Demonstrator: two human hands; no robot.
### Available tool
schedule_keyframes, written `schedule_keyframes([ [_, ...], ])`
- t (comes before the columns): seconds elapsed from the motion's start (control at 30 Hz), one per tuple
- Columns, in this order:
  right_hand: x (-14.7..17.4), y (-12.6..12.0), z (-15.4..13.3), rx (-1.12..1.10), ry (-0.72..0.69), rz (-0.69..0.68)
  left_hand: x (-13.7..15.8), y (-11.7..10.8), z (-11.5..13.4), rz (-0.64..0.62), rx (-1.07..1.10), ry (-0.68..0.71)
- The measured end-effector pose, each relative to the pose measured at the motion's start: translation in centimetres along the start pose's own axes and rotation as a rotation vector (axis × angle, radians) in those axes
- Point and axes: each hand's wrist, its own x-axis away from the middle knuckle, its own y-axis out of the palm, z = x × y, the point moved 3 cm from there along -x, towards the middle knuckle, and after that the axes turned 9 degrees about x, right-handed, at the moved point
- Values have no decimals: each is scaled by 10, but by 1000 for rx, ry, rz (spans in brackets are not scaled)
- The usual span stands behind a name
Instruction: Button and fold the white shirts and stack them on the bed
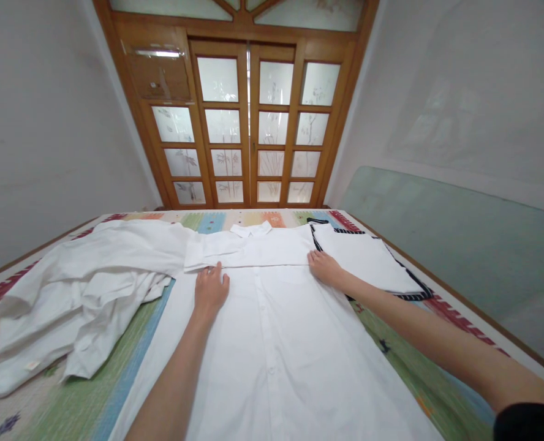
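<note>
A white button-up shirt (pixel 263 343) lies spread on the bed, its collar (pixel 251 229) at the far end. One long sleeve (pixel 263 250) is laid flat across the chest. My left hand (pixel 211 286) rests near the sleeve's left end, fingers apart, fingertips touching its lower edge. On the right side of the chest, my right hand (pixel 324 267) has its fingers curled on the sleeve's edge by the shoulder. What lies under those fingers is partly hidden.
A crumpled white garment (pixel 83 294) lies on the left. To the right is a folded white cloth with black trim (pixel 368 260). A patterned, striped bedcover (pixel 129 361) lies beneath. Wooden glazed doors (pixel 249 147) stand beyond the bed; a pale green panel (pixel 437 233) lines the right wall.
</note>
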Motion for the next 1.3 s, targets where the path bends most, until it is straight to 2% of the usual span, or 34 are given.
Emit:
schedule_keyframes([
  [0.13,18,-4,-6,-13,4,-11,2,-6,3,86,1,-2],
  [0.27,28,-23,-11,-71,-28,-116,3,-12,7,156,0,82],
  [0.33,29,-33,-12,-110,-25,-201,3,-12,9,147,25,126],
  [0.43,25,-49,-16,-127,26,-273,2,-6,8,46,36,139],
  [0.53,14,-65,-27,-160,99,-207,2,-1,5,-61,39,91],
  [0.6,4,-72,-39,-246,126,-157,3,0,5,-72,52,67],
  [0.67,-9,-75,-53,-370,94,-133,3,-1,5,-55,61,56],
  [0.8,-43,-75,-80,-570,8,-61,4,-3,5,-39,47,35],
  [0.93,-68,-70,-102,-672,68,-63,3,-2,4,-65,39,13],
  [1.03,-74,-66,-112,-684,123,-81,1,-1,1,-68,87,-5],
  [1.13,-73,-64,-116,-690,130,-94,-2,-5,-7,24,205,-58],
  [1.3,-71,-65,-116,-703,144,-73,-9,-25,-37,383,339,-220],
])
